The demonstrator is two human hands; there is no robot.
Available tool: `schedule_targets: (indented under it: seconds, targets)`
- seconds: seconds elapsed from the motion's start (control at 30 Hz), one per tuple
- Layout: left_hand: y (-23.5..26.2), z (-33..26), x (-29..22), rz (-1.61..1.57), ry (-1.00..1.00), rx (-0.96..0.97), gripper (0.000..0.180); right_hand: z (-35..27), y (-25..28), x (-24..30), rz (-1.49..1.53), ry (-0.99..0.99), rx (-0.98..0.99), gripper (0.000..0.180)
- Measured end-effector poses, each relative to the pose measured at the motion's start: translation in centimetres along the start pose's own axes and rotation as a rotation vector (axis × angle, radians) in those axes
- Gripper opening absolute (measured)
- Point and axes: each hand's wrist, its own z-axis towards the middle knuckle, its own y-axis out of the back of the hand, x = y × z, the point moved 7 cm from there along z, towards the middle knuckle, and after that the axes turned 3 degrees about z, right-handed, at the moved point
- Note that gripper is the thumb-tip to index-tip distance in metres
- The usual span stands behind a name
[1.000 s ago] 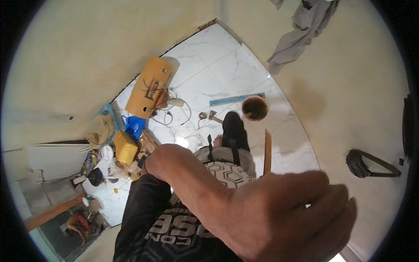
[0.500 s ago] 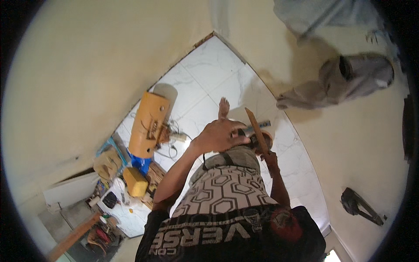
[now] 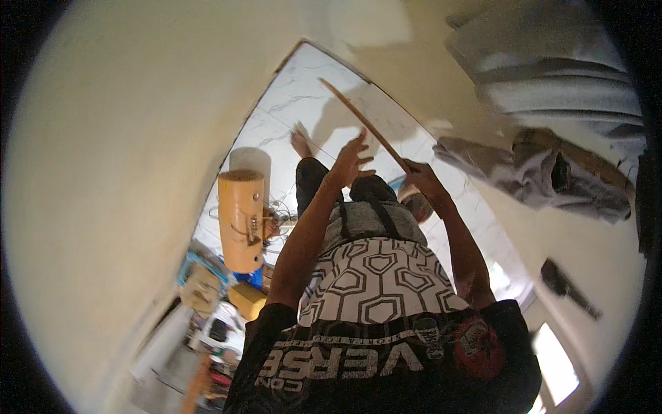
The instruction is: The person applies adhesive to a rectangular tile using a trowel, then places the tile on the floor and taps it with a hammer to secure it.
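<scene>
My right hand is closed around the near end of a thin, flat wooden strip. The strip slants up and away to the far left, over the white tiled floor. My left hand is open beside the strip's left side, fingers spread, with no grip on it. Below my right hand, near my knee, sits a round brownish object, partly hidden; its kind is unclear.
To my left stands an orange cylinder with holes and loose wires, near a yellow block and assorted clutter. Grey clothes hang along the right wall, above a dark object. Walls meet in a corner ahead.
The wooden strip has been raised and now slants to the far left in my right hand. My left hand has moved forward, its fingers spread. The whole view has shifted.
</scene>
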Motion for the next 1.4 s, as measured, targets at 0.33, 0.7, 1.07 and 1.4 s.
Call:
schedule_targets:
  seconds: [0.33,0.7,1.07,1.4]
  targets:
    - [5.6,13.1,-9.9,-0.258,-0.124,-0.013,0.099,8.5,-9.9,7.8,-0.195,-0.182,-0.273,0.058]
    - [7.5,18.9,-15.2,-0.288,-0.128,-0.394,0.081,15.2,-7.0,6.5,-0.664,-0.032,-0.038,0.055]
    - [16.2,37.6,-12.8,-0.054,-0.252,-0.403,0.049,25.2,-1.0,-12.0,-0.434,0.043,-0.578,0.022]
    - [23.5,57.7,-14.1,1.010,-0.435,0.124,0.030,43.9,1.5,-29.6,-0.544,0.103,-0.579,0.022]
